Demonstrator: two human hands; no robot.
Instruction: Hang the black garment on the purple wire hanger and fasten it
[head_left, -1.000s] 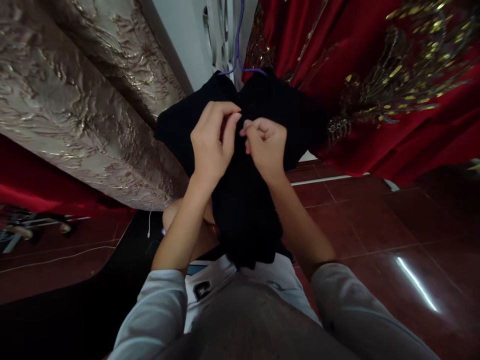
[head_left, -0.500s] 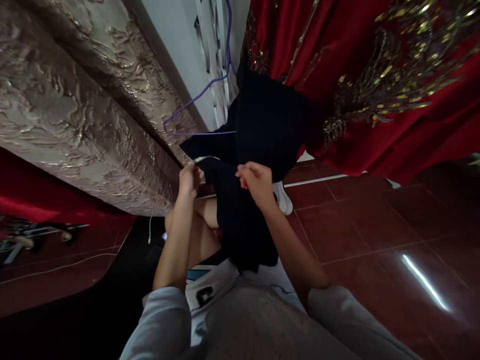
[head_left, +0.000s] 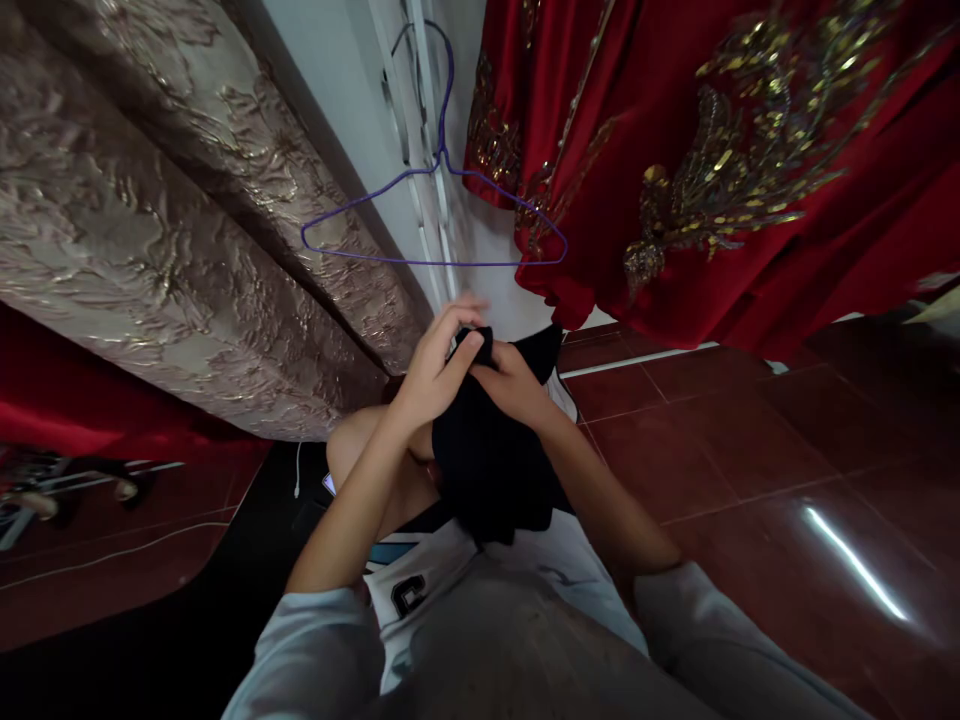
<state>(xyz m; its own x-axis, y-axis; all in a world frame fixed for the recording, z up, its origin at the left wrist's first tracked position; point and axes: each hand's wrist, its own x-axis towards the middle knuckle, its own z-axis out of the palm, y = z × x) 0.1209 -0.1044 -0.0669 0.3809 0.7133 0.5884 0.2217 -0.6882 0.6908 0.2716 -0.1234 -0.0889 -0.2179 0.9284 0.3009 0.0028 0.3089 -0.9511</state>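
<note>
Closest in, grey sleeves (head_left: pixel 315 650) are seen ending short of the bare forearms, and a white jersey (head_left: pixel 420 580) printed with a dark letter is seen between them. Just ahead of the jersey, a black garment (head_left: pixel 491 470) is held bunched between both hands, with its lower part hanging down onto the jersey. The left hand (head_left: pixel 431 375) is closed on the garment's upper edge, the cloth being pinched between thumb and fingers from the left. The right hand (head_left: pixel 514 385) is clenched into the same bunch from the right, so that the two hands are touching over the fabric. A bare knee (head_left: pixel 352 450) is seen just below the left hand. A glossy red tiled floor (head_left: pixel 712 430) is spread out to the right of the right hand, and a thin white cable (head_left: pixel 112 553) is laid across it well to the left of the left hand. Above both hands, and apart from the garment, a purple wire hanger (head_left: pixel 450 264) is hung against a pale wall. A gold brocade curtain (head_left: pixel 150 230) is draped up and to the left of the hands. A red cloth with gold embroidery (head_left: pixel 712 100) is hung up and to the right
</note>
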